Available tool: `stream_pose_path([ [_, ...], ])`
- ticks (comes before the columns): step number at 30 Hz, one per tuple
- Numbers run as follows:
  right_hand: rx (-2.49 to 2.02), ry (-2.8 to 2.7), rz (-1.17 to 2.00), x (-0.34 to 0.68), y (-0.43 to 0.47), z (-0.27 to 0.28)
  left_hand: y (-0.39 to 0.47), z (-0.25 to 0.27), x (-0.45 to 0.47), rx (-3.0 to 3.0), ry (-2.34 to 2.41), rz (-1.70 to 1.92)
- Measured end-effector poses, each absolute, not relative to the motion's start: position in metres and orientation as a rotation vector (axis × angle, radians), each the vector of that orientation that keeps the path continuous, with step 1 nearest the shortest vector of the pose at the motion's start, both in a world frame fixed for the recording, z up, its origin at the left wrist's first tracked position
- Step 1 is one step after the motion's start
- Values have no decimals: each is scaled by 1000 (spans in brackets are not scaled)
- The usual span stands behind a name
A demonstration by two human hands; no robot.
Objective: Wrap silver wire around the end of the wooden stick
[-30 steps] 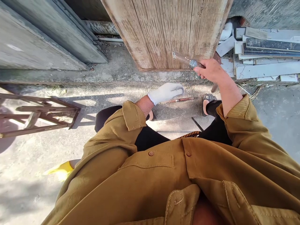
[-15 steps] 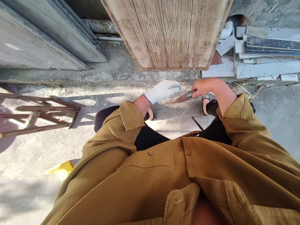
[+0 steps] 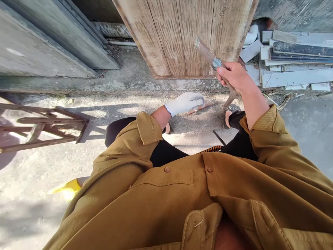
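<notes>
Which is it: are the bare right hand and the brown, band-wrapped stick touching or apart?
Touching: the head view shows the right hand gripping the stick.

A mustard-brown shirt [image 3: 171, 203] of heavy cloth covers the torso, with small brown buttons [image 3: 209, 170], a stitched pocket flap [image 3: 166, 178] and a seamed collar [image 3: 201, 222] showing a loose thread. Its long sleeves [image 3: 121, 149] end in wide turned-back cuffs [image 3: 266, 119]. The left hand [image 3: 184, 104] wears a white glove with a dark-edged wrist; the right hand [image 3: 232, 77] is bare. Black trousers [image 3: 166, 152] cover the legs.
</notes>
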State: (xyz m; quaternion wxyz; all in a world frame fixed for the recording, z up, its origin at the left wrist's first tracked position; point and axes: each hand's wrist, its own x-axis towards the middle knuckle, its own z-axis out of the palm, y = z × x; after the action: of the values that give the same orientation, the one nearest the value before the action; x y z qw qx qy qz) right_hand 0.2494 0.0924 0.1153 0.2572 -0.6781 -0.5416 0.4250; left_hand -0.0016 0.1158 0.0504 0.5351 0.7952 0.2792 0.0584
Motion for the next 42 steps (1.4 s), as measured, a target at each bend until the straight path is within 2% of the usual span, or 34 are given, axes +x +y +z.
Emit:
stream_pose_path([
  [5,-2230,-2046,958,247,95,104,116,57,-6,1930,599,108],
  [8,-2146,-2428,1241,242,91,104,124,54,-10,2001,675,166],
  [12,-1698,-2597,1735,233,82,109,130,47,-13,2038,765,195],
  [20,-1545,-2393,1846,237,81,124,131,43,-10,1994,784,200],
  [22,-1583,-2180,1741,242,82,131,130,42,-8,1945,801,215],
  [26,-1737,-1665,1337,244,84,134,124,43,-5,1939,791,225],
  [29,-1775,-1502,1214,243,90,121,117,46,-2,2035,679,116],
  [32,-1943,-1618,1061,243,96,105,111,52,0,2109,608,12],
  [36,-2227,-2087,764,241,96,94,109,60,-5,2192,721,89],
  [38,-2251,-2323,869,237,92,94,110,61,-9,2205,806,165],
  [42,-1824,-2726,1598,222,74,99,105,58,-16,2205,871,285],
])
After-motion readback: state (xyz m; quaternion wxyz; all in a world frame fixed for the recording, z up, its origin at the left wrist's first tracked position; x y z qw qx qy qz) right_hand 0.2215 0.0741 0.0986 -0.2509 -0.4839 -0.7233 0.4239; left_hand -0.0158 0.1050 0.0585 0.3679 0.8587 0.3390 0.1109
